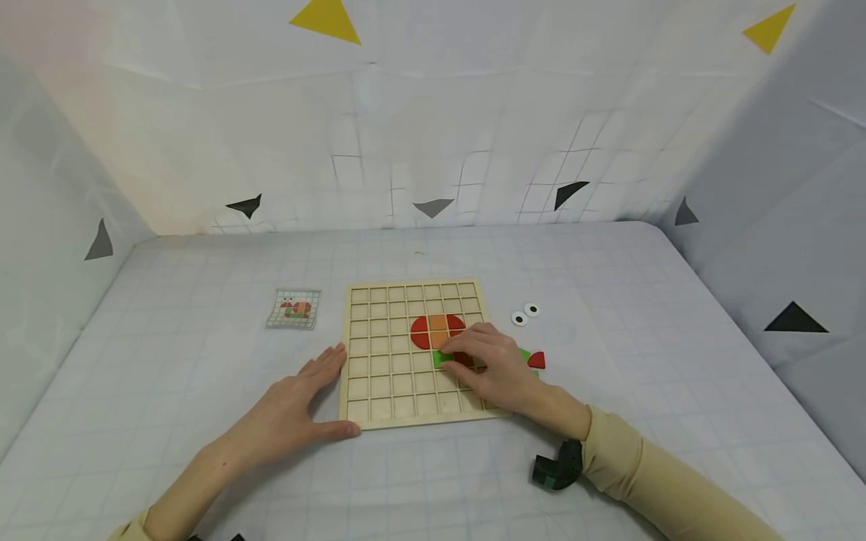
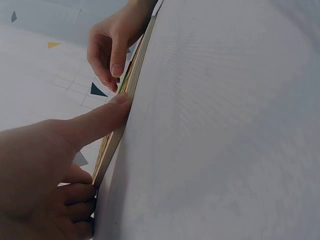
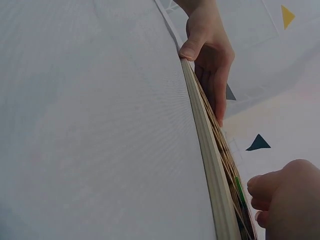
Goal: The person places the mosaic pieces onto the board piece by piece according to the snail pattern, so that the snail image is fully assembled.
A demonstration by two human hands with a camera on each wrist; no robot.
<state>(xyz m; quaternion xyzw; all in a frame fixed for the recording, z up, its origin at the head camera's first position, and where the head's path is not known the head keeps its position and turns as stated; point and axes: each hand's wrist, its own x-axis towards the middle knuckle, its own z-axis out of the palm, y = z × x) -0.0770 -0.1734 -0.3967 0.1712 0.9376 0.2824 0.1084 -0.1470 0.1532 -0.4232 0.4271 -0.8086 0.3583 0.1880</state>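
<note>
A wooden grid board (image 1: 379, 387) lies flat in front of me. My left hand (image 1: 291, 409) rests along its left side, thumb at the near corner and fingertips at the edge. My right hand (image 1: 490, 364) reaches over the board's right half, thumb and fingertips right at a green tile (image 1: 438, 359) that sits in a grid cell. Just behind this tile, red quarter-round tiles (image 1: 420, 324) flank orange square tiles (image 1: 438, 323). A dark red tile (image 1: 463, 359) shows partly under the right hand. Seen from the right wrist, the fingers (image 3: 265, 187) are bent close over the green tile (image 3: 239, 189).
Left of the board lies a small picture card (image 1: 295, 308) with a coloured figure on a grid. Two round eye pieces (image 1: 519, 318) lie right of the board. Another red quarter-round tile (image 1: 537, 361) and green pieces (image 1: 525, 354) lie beside the right hand, partly hidden by it.
</note>
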